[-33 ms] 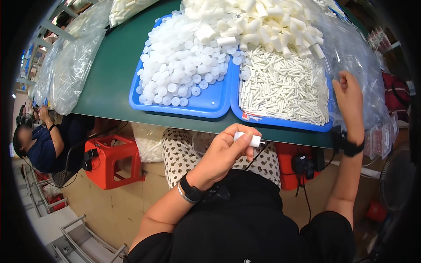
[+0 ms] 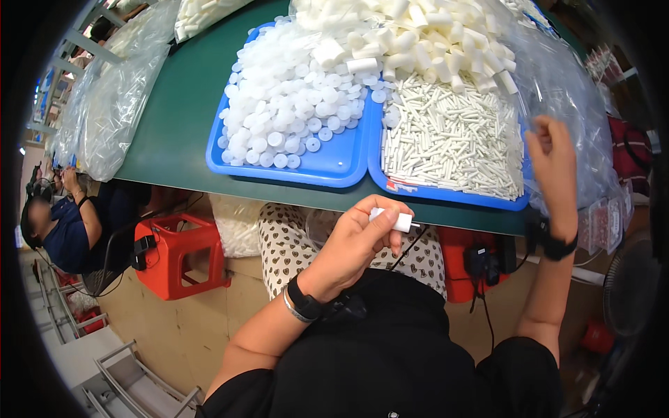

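Note:
My left hand point(image 2: 366, 226) is closed round a white foam cylinder point(image 2: 403, 222) above my lap. A thin white rod sticks out of the cylinder's right end, and a pale disc shows at its other end, partly behind my thumb. My right hand point(image 2: 555, 150) is raised beside the right blue tray point(image 2: 453, 197), its fingers curled loosely with a gap at the thumb and nothing visible in them. Many short white rods point(image 2: 453, 143) lie in that tray. Translucent round discs point(image 2: 293, 115) fill much of the left blue tray point(image 2: 341, 164).
White foam cylinders point(image 2: 425, 35) are heaped behind the trays on the green table point(image 2: 171, 118). Clear plastic bags point(image 2: 564, 76) lie at the right, and another plastic bag point(image 2: 111, 104) at the left. A red stool point(image 2: 181, 258) stands below. A person point(image 2: 70, 223) sits at far left.
My right hand has shifted very slightly, its thumb and forefinger a little differently bent. My left hand keeps its hold on the foam cylinder.

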A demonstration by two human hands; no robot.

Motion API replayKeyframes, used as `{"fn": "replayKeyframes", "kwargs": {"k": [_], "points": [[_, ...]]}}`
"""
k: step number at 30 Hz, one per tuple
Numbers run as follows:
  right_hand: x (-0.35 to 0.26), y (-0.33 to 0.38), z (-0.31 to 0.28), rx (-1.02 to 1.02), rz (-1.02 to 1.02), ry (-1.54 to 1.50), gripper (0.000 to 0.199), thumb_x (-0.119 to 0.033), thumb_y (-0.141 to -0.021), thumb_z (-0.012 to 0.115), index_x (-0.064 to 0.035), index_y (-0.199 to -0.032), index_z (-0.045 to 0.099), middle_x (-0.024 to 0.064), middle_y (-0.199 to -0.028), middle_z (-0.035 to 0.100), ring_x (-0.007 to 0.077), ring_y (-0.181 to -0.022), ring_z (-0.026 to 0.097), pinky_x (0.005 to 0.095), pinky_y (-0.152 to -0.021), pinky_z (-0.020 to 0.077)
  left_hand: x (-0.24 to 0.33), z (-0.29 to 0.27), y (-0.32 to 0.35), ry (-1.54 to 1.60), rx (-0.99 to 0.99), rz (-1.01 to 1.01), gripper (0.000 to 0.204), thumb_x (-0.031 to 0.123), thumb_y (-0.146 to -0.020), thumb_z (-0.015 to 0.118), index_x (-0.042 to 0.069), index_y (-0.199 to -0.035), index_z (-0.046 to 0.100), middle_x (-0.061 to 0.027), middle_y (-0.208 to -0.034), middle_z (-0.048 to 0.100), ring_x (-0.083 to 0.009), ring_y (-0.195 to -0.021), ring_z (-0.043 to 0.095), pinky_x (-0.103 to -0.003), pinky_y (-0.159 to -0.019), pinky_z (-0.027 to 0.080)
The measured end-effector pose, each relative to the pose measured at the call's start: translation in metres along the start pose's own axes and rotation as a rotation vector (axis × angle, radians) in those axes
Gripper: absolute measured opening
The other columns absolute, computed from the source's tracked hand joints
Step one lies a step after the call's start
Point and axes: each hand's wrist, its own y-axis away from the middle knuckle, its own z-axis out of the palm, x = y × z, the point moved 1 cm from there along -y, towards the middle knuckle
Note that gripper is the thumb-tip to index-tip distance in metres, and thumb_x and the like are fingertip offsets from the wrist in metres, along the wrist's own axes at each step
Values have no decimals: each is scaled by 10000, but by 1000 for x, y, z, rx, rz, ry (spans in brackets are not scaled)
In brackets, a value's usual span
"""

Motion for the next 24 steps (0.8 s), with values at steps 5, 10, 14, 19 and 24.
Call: {"fn": "replayKeyframes", "kwargs": {"k": [5, 10, 14, 19, 24], "points": [[-90, 63, 23, -311, -493, -368, 278, -26, -819, 684, -9, -1087, 613, 154, -943, 631, 285, -807, 624, 379, -706, 501, -2, -2, -5, 134, 8, 46, 240, 232, -1027, 511, 5, -1027, 588, -34, -783, 559, -111, -686, 508, -250, -643, 436], [-114, 87, 46, -386, -402, -526, 335, 2, -798, 702, 21, -1113, 590, 151, -893, 632, 302, -762, 628, 384, -660, 501, -4, 6, -5, 208, 54, 99, 212, 216, -1030, 506, 15, -1067, 562, -35, -815, 566, -98, -719, 519, -253, -663, 451], [-117, 100, 64, -383, -211, -672, 312, 3, -840, 693, 37, -1126, 574, 160, -887, 633, 276, -734, 650, 350, -629, 513, -11, 1, -2, 65, 122, 236, 168, 171, -1025, 515, 20, -1094, 544, -39, -913, 566, -69, -742, 531, -252, -699, 472], [-117, 106, 76, -322, -240, -690, 295, 14, -846, 681, 40, -1116, 566, 175, -931, 635, 295, -770, 660, 354, -667, 533, -20, -1, 0, -392, 201, 489, 132, 118, -1006, 523, 14, -1086, 539, -48, -1085, 512, -65, -822, 523, -233, -753, 456], [-118, 101, 73, -351, -494, -669, 302, 50, -812, 656, 17, -1097, 561, 172, -951, 638, 347, -817, 654, 391, -685, 532, -17, -5, 1, -567, -57, 485, 399, 62, -931, 572, 28, -1322, 499, -79, -1275, 474, -164, -1198, 467, -306, -1033, 382]]}}
